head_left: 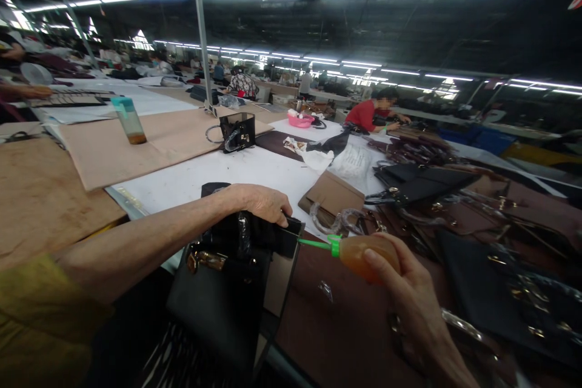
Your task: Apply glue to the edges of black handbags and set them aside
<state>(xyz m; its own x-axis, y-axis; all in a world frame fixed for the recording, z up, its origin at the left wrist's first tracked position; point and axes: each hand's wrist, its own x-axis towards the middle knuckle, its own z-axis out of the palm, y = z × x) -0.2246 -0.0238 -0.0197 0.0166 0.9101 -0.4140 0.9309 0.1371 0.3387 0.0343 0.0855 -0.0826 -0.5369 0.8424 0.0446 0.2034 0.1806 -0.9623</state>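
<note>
Black handbag (218, 303), one, edge held by left hand (268, 203); right hand (404, 270) grips one bottle (359, 257).

On my feed, the black handbag (216, 300) at lower centre looks like smooth leather with a soft sheen; its gold fitting (213, 259) shines like polished metal, and I see glossy, crinkled clear plastic on its handle (244, 233). Right of centre, the squeeze bottle (364, 257) looks smooth, translucent plastic, its green nozzle (316, 244) plastic too. At far left I make out a matt, blotchy brown board (54, 194).
</note>
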